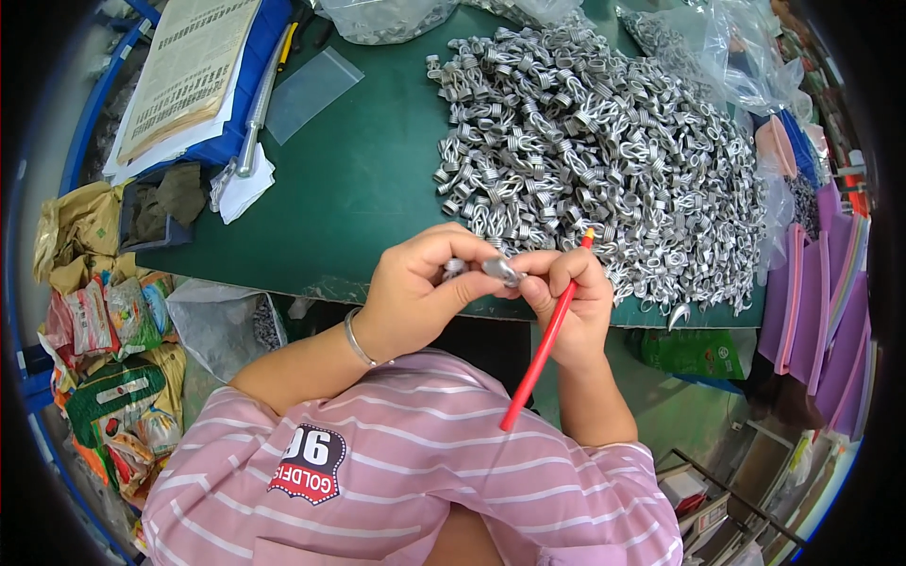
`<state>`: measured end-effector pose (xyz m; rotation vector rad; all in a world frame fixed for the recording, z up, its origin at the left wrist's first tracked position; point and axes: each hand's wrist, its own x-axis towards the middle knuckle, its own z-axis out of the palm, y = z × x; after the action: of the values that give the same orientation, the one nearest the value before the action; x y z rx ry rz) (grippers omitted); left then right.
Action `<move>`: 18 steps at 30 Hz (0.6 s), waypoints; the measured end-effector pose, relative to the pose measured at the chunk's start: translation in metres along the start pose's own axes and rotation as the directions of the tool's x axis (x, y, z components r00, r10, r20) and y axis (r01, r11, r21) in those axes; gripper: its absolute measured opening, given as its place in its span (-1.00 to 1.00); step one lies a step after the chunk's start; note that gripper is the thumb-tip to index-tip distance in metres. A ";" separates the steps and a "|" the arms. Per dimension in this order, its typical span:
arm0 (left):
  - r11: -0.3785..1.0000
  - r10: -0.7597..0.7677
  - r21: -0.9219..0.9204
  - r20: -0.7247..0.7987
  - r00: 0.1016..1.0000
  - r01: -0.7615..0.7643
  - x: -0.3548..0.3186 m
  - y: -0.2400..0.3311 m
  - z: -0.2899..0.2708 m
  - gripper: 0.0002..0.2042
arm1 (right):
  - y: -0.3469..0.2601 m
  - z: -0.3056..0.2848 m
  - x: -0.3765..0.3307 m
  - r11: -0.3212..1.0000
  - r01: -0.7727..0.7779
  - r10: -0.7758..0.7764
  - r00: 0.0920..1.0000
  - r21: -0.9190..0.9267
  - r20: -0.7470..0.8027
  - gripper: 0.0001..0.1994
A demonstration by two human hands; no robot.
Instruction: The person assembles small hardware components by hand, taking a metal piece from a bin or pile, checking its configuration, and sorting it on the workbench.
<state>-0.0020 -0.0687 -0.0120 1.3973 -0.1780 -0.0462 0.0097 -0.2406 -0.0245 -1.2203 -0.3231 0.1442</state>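
Two hands meet just above the near edge of the green table (368,179): the left hand (415,292) pinches one small silver metal fitting (500,271) between thumb and fingers, and the right hand (566,297) touches that fitting while clasping one red stick (543,344) that slants down over the striped shirt. One large heap of metal fittings (604,151), too many to count, lies just beyond the fingers, with one clear plastic bag (311,91) farther left.

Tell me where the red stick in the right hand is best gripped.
Probably near its upper end, as the right hand grips the red stick now: fingers wrapped from the right side, just below the tip. The long lower part hangs free toward the striped shirt.
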 end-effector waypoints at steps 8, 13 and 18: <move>0.977 0.078 0.192 0.072 0.994 -0.091 -0.008 0.007 -0.001 -0.79 | 0.011 -0.002 -0.005 0.873 0.386 -0.396 0.918 -0.300 0.028 -0.65; 0.730 -0.357 -0.577 0.136 0.924 0.367 -0.012 0.000 -0.005 -0.75 | -0.005 0.008 0.000 0.757 0.597 -0.551 0.801 -0.266 0.233 -0.56; 0.652 -0.245 -0.701 0.165 0.955 0.288 -0.045 0.003 -0.081 -0.82 | -0.007 -0.006 0.014 0.399 0.407 -0.514 0.842 -0.822 0.167 -0.70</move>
<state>-0.0340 0.0167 -0.0266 0.6074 0.0145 -0.3691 0.0245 -0.2448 -0.0179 -2.0454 -0.6729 -0.6729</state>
